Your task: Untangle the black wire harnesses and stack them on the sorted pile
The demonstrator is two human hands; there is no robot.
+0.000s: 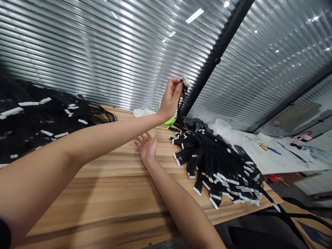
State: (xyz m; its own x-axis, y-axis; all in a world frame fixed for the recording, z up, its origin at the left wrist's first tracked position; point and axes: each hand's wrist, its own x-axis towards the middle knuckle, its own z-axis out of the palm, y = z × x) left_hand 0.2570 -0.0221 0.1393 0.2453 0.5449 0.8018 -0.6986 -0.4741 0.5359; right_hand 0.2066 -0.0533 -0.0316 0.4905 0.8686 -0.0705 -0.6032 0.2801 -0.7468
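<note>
Cable (182, 98) is up at upper centre-right of frame, connector end (185, 81) at top, length hanging near vertical. Left hand (169, 98) has it, fingers pinched just below the connector. Right hand (147, 147) is lower left of it, apart, fingers loosely spread, nothing in them. Pile (207, 152) lies below right, on bench (116, 200).

A white-ended cable bundle (183, 95) held by the left hand (169, 98) is blurred and partly covered by its grip. A green object (169, 121) is partly hidden behind the left wrist (160, 117). The leftmost cable pile (52, 117) is cut off by the edge.
</note>
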